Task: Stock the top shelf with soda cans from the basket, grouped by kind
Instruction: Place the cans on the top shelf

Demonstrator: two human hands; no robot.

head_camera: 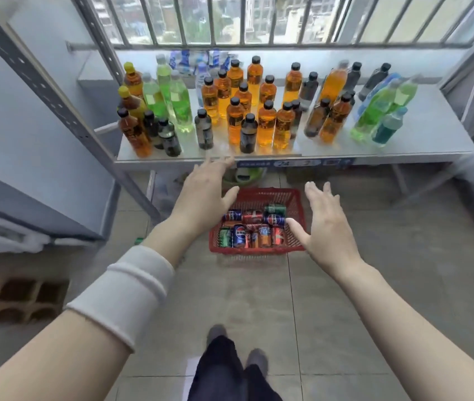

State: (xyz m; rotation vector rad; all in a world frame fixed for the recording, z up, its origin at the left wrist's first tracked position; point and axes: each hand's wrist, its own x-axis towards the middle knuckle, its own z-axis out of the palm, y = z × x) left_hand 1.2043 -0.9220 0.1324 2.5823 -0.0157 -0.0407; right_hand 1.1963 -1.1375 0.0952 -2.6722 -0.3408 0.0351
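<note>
From my remote station I see the tiled floor [345, 314] fill the lower part of the view; on it, at the far left, stands a hollow block [24, 296]; behind everything is a barred window [230, 18]. A metal shelf [421, 140] runs across the middle; it carries many upright bottles, orange ones [267, 120] mostly in the centre, green ones [180, 102] toward the left and also the right, and some dark ones between them.

The red basket [259, 249] sits on the floor just in front of the shelf, between my two arms; the soda cans [256, 227] are all inside it, lying and standing mixed together, blue, red, green and orange kinds not sorted; I see no can on the shelf.

The left forearm wears a white cuff [131, 287]; the left hand [201, 198] hangs over the left side of the basket, its fingers straight and spread, holding nothing; the fingertips are blurred near the front edge of the shelf. The right hand [331, 230] hangs over the right side of the basket; its fingers are also spread wide, the thumb points toward the cans, and it holds nothing; neither hand touches a can.
</note>
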